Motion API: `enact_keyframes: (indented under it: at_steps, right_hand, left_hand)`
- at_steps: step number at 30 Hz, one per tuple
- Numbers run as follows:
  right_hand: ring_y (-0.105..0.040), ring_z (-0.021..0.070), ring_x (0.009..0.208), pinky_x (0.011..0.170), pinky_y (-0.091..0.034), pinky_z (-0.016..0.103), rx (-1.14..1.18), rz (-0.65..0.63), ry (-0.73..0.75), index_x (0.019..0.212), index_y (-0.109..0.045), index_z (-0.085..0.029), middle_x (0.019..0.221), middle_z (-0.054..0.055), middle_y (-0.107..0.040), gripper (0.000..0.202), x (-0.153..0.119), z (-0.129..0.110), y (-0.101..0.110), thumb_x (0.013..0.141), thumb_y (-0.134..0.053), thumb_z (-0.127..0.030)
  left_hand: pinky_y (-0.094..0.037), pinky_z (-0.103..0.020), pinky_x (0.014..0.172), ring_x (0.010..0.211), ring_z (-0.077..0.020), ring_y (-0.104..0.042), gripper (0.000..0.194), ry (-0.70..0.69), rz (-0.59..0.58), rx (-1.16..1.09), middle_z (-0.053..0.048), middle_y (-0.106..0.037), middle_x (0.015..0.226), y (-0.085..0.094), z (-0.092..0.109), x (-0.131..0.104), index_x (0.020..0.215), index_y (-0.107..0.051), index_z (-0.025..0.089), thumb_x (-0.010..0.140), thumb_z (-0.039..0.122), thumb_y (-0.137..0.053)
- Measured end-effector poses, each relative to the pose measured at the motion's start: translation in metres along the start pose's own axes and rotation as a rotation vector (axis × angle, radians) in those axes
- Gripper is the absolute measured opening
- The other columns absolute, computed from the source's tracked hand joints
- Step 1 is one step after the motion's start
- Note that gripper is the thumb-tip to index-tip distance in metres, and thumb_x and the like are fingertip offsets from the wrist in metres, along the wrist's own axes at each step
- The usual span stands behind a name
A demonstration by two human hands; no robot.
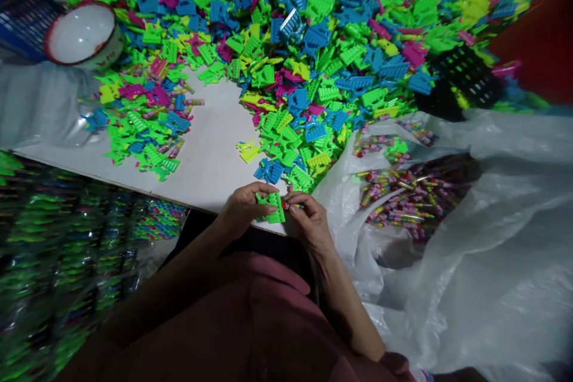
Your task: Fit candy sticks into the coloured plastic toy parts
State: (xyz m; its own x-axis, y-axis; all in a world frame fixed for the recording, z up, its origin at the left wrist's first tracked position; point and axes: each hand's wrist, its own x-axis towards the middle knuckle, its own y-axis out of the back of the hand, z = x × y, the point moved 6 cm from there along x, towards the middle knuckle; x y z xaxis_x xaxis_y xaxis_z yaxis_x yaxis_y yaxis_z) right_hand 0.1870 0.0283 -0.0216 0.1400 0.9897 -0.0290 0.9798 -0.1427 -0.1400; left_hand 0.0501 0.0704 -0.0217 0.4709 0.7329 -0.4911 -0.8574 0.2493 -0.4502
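Observation:
A green plastic piece (276,209) with a ridged side is pinched in my left hand (242,209) at the table's front edge. Close against its right side, my right hand (310,215) holds a small striped stick (293,206) with a red end between thumb and fingers. Just beyond my hands lie a blue piece (269,171) and a yellow piece (249,151). A large heap of green, blue, pink and yellow pieces (329,92) spreads over the far side. On the left is a smaller pile (143,119) of pieces, with striped sticks among them.
White table (215,131). At far left stand an enamel bowl (81,33) and a blue basket (27,18). An open white plastic bag (492,215) on the right holds many striped sticks (412,197). Filled clear packs (67,239) lie below on the left. A black perforated object (470,77) sits back right.

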Motion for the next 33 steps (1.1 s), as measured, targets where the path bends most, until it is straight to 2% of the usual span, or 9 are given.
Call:
enact_keyframes:
  at_steps: [4,8,12,18,23,26,29,31,33]
  right_hand:
    - [-0.060,0.0167,0.083,0.072,-0.047,0.030,-0.028,-0.057,0.010,0.080,-0.065,-0.024,0.087,0.002,-0.066,0.013,0.002,-0.004,0.001,0.080,-0.066,-0.036]
    - [-0.060,0.0178,0.084,0.076,-0.047,0.032,-0.128,-0.184,0.042,0.080,-0.064,-0.023,0.085,0.003,-0.064,0.013,0.002,-0.011,-0.002,0.082,-0.063,-0.036]
    - [-0.059,0.0179,0.085,0.079,-0.046,0.034,-0.261,-0.208,0.072,0.082,-0.063,-0.022,0.086,0.004,-0.062,0.014,-0.005,-0.012,-0.006,0.087,-0.058,-0.034]
    - [-0.060,0.0174,0.084,0.075,-0.047,0.031,-0.195,-0.173,0.080,0.080,-0.063,-0.023,0.085,0.004,-0.063,0.016,-0.011,-0.014,-0.008,0.085,-0.060,-0.037]
    - [-0.060,0.0167,0.083,0.074,-0.048,0.030,-0.206,-0.186,0.102,0.080,-0.063,-0.023,0.085,0.004,-0.063,0.013,-0.009,-0.024,-0.009,0.086,-0.060,-0.034]
    - [-0.060,0.0171,0.084,0.076,-0.047,0.031,-0.282,-0.234,0.109,0.081,-0.064,-0.022,0.085,0.004,-0.063,0.012,-0.010,-0.025,-0.013,0.087,-0.058,-0.031]
    - [-0.060,0.0167,0.084,0.077,-0.046,0.032,-0.353,-0.266,0.116,0.082,-0.064,-0.022,0.086,0.004,-0.062,0.011,-0.013,-0.020,-0.016,0.087,-0.056,-0.027]
    - [-0.059,0.0166,0.084,0.077,-0.046,0.031,-0.350,-0.248,0.090,0.082,-0.064,-0.022,0.086,0.004,-0.062,0.010,-0.015,-0.013,-0.014,0.087,-0.056,-0.026]
    - [-0.059,0.0169,0.085,0.076,-0.046,0.031,-0.296,-0.217,0.031,0.080,-0.063,-0.022,0.085,0.004,-0.061,0.010,-0.016,-0.005,-0.010,0.086,-0.058,-0.029]
  left_hand:
    - [-0.040,-0.022,0.056,0.056,-0.0091,-0.055,0.042,0.007,-0.007,0.013,0.002,-0.063,0.067,0.001,-0.007,0.000,0.089,-0.063,0.013,0.050,0.022,-0.078]
    - [-0.041,-0.022,0.057,0.056,-0.0093,-0.054,0.044,0.017,-0.081,0.074,0.002,-0.063,0.068,-0.001,-0.010,-0.002,0.094,-0.063,0.014,0.053,0.025,-0.076]
    - [-0.037,-0.020,0.053,0.053,-0.0072,-0.049,0.036,-0.012,-0.011,0.233,0.004,-0.061,0.063,0.005,-0.009,-0.006,0.088,-0.064,0.014,0.054,0.021,-0.074]
    - [-0.046,-0.027,0.060,0.058,-0.0127,-0.058,0.045,0.119,-0.113,-0.046,-0.001,-0.065,0.069,0.001,-0.023,-0.009,0.091,-0.062,0.012,0.051,0.024,-0.077]
    - [-0.047,-0.027,0.061,0.060,-0.0144,-0.061,0.046,0.117,-0.108,-0.130,-0.003,-0.067,0.072,0.002,-0.027,-0.010,0.091,-0.063,0.012,0.049,0.024,-0.078]
    - [-0.045,-0.026,0.060,0.058,-0.0127,-0.058,0.043,0.062,-0.047,0.017,-0.001,-0.065,0.067,0.008,-0.026,-0.012,0.093,-0.064,0.012,0.053,0.024,-0.074]
    - [-0.045,-0.025,0.062,0.063,-0.0134,-0.059,0.035,-0.028,0.052,0.310,0.000,-0.066,0.070,0.013,-0.019,-0.014,0.092,-0.067,0.014,0.057,0.020,-0.069]
    - [-0.046,-0.026,0.068,0.072,-0.0152,-0.061,0.030,-0.094,0.116,0.468,-0.001,-0.068,0.077,0.014,-0.014,-0.015,0.087,-0.068,0.016,0.057,0.015,-0.065]
    - [-0.047,-0.026,0.071,0.076,-0.0158,-0.062,0.028,-0.130,0.143,0.519,-0.002,-0.069,0.081,0.012,-0.012,-0.015,0.084,-0.069,0.016,0.056,0.012,-0.064]
